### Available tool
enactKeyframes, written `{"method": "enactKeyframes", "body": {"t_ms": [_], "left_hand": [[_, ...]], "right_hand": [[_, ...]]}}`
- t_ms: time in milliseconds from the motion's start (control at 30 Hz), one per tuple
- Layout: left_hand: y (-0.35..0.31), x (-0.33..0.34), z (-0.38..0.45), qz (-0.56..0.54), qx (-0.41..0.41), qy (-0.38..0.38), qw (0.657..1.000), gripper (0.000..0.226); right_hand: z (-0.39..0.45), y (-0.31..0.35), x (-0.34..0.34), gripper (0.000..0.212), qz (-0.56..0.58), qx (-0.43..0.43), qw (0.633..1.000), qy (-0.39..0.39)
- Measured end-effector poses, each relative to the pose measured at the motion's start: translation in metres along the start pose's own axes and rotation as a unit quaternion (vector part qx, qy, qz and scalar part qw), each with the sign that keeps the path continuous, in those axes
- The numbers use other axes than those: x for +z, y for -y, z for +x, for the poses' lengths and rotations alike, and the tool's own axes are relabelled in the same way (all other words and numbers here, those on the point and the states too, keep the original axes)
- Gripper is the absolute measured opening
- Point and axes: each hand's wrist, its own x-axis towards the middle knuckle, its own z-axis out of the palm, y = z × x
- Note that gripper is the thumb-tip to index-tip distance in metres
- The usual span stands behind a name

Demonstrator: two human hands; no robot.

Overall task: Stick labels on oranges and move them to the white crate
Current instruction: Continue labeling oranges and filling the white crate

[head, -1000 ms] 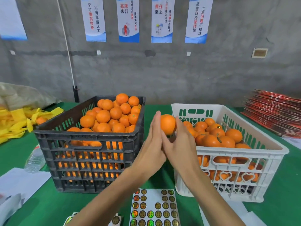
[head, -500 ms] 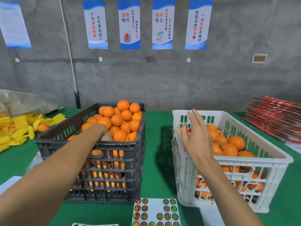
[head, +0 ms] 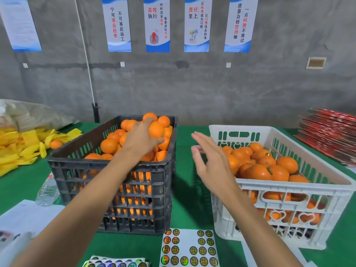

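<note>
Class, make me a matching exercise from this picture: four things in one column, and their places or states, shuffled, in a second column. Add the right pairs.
Things
1. left hand
2. right hand
3. sticker sheet
4. yellow wrappers

Places or states
A. flat on the green table, near edge, between the crates
B. heaped left of the black crate
C. open, empty, beside the white crate
D. holds an orange over the black crate

Pairs: 1-D, 2-C, 3-A, 4-B
</note>
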Motion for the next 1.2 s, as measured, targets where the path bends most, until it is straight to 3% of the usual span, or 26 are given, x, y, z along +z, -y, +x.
{"method": "enactKeyframes", "body": {"t_ms": [67, 167, 267, 333, 433, 600, 700, 733, 833, 1000, 1200], "left_hand": [[-0.031, 0.003, -0.024, -0.097, 0.073, -0.077, 0.99, 0.074], [-0.056, 0.021, -0.069, -0.168, 0.162, -0.117, 0.965, 0.073], [-0.057, 0.05, -0.109, -0.103, 0.218, -0.143, 0.96, 0.084], [-0.05, 0.073, -0.131, -0.083, 0.229, -0.119, 0.963, 0.089], [-0.028, 0.113, -0.166, -0.106, 0.212, 0.002, 0.971, 0.085], [0.014, 0.178, -0.217, -0.07, 0.183, 0.14, 0.97, 0.063], [0.021, 0.191, -0.228, -0.126, 0.126, 0.118, 0.977, 0.047], [0.026, 0.195, -0.232, -0.096, 0.139, 0.109, 0.98, 0.05], [0.029, 0.195, -0.231, -0.049, 0.114, 0.132, 0.983, 0.071], [0.028, 0.187, -0.23, -0.085, 0.089, 0.144, 0.982, 0.068], [0.028, 0.184, -0.228, -0.073, 0.074, 0.163, 0.981, 0.068]], "right_hand": [[0.005, 0.013, 0.008, 0.042, 0.052, -0.005, 0.999, -0.002], [0.0, 0.02, 0.01, 0.047, 0.087, 0.014, 0.994, -0.061], [-0.032, 0.017, 0.013, 0.052, 0.135, 0.047, 0.982, -0.121], [-0.067, 0.01, 0.021, 0.054, 0.128, 0.07, 0.982, -0.121], [-0.121, -0.014, 0.033, 0.057, 0.079, 0.109, 0.989, -0.064], [-0.183, -0.049, 0.037, 0.054, 0.102, 0.227, 0.95, 0.188], [-0.201, -0.064, 0.037, 0.06, -0.008, 0.185, 0.943, 0.276], [-0.204, -0.068, 0.037, 0.067, -0.046, 0.185, 0.938, 0.291], [-0.208, -0.071, 0.038, 0.07, -0.112, 0.185, 0.928, 0.302], [-0.207, -0.068, 0.036, 0.05, -0.123, 0.125, 0.943, 0.281], [-0.203, -0.061, 0.045, 0.016, -0.034, 0.257, 0.946, 0.195]]}}
